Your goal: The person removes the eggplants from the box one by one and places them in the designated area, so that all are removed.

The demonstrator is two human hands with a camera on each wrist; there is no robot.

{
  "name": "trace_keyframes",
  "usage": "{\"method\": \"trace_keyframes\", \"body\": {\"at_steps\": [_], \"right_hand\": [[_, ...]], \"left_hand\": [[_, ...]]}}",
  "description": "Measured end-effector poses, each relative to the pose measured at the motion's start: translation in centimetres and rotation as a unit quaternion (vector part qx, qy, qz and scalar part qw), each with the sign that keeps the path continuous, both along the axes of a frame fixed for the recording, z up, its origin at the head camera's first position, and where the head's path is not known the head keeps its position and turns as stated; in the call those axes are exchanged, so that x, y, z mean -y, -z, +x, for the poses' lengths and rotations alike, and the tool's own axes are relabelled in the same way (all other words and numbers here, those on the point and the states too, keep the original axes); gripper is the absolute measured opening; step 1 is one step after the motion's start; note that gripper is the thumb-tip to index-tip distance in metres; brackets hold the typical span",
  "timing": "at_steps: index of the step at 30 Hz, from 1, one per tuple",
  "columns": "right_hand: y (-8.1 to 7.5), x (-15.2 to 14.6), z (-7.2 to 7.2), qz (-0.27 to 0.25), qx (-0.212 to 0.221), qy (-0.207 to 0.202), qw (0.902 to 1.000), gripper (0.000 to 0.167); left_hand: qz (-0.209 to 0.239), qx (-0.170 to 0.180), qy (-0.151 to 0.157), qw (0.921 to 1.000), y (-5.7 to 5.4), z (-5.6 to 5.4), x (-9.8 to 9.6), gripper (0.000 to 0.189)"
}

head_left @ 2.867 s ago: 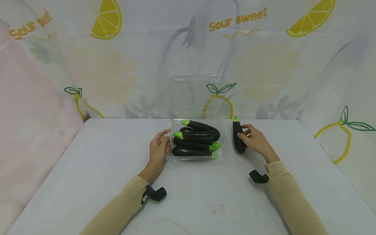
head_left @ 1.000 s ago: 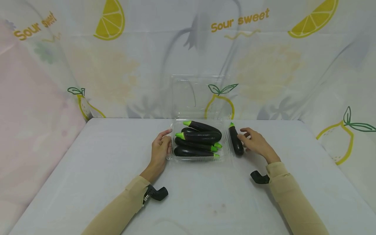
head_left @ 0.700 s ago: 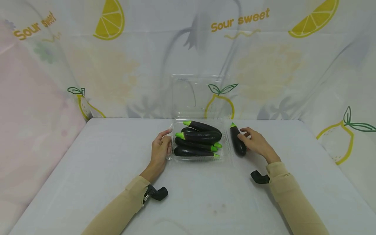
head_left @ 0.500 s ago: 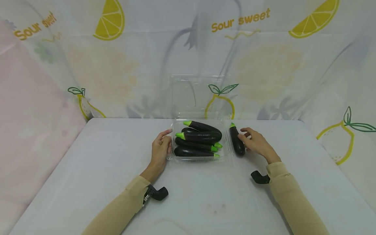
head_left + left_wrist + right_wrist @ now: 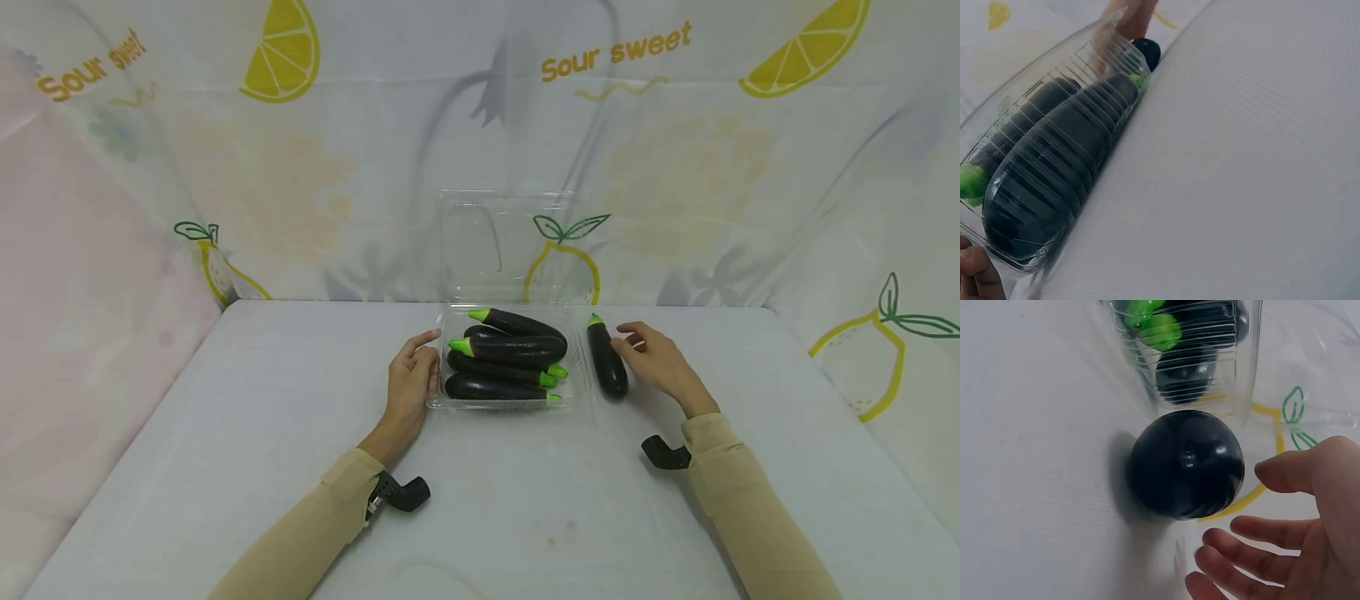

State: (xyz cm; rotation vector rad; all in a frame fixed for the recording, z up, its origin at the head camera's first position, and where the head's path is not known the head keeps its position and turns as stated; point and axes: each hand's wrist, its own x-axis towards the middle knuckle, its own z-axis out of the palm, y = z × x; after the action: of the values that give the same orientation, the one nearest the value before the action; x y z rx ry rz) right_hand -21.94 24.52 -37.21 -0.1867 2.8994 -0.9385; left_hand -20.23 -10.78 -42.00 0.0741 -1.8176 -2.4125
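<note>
A clear plastic clamshell box [image 5: 579, 367] stands on the table with its lid [image 5: 480, 250] raised behind it. Several dark eggplants [image 5: 517, 347] with green stem ends lie piled inside. My left hand [image 5: 407, 379] grips the box's left edge; in the left wrist view only some curled fingers [image 5: 977, 265] show at its rim. Just right of the box, one loose eggplant [image 5: 608, 358] lies lengthwise, stem end away from me. Beside it is my right hand [image 5: 656, 362], fingers spread and loosely bent. The right wrist view shows a gap between that eggplant's round end and the thumb [image 5: 1282, 472].
A white cloth covers the table [image 5: 495, 500]. Directly behind its far edge hangs a curtain [image 5: 375, 167] printed with lemons. Black wrist camera mounts [image 5: 405, 493] jut inward from both sleeves.
The loose eggplant, earlier held by my right hand, has come down nearer to me and lies beside the box. My right hand has let go and drawn slightly right. My left hand stays at the box.
</note>
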Motion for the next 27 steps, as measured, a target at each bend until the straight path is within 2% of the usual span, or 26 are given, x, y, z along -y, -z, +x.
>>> {"method": "trace_keyframes", "body": {"at_steps": [9,15,20,23,27], "right_hand": [[-0.1,0.0,-0.1,-0.022,-0.044,-0.007,0.9988,0.049],[-0.1,0.5,-0.2,-0.049,-0.101,-0.040,0.9928,0.042],[-0.4,0.9,0.0,-0.059,-0.122,-0.063,0.9888,0.042],[-0.5,1.1,0.2,-0.066,-0.130,-0.074,0.9866,0.042],[-0.5,1.5,0.3,-0.068,-0.149,-0.087,0.9827,0.041]], "left_hand": [[0.002,-0.001,0.001,1.0000,-0.1,0.1,0.0,0.032],[0.006,0.000,0.003,1.0000,-0.1,0.1,-0.1,0.032],[0.006,0.004,0.009,0.9999,-0.2,0.1,0.1,0.031],[0.009,0.012,0.017,0.9997,-0.6,0.3,0.2,0.032],[0.002,0.013,0.026,0.9996,-1.7,0.9,0.2,0.034]]}}
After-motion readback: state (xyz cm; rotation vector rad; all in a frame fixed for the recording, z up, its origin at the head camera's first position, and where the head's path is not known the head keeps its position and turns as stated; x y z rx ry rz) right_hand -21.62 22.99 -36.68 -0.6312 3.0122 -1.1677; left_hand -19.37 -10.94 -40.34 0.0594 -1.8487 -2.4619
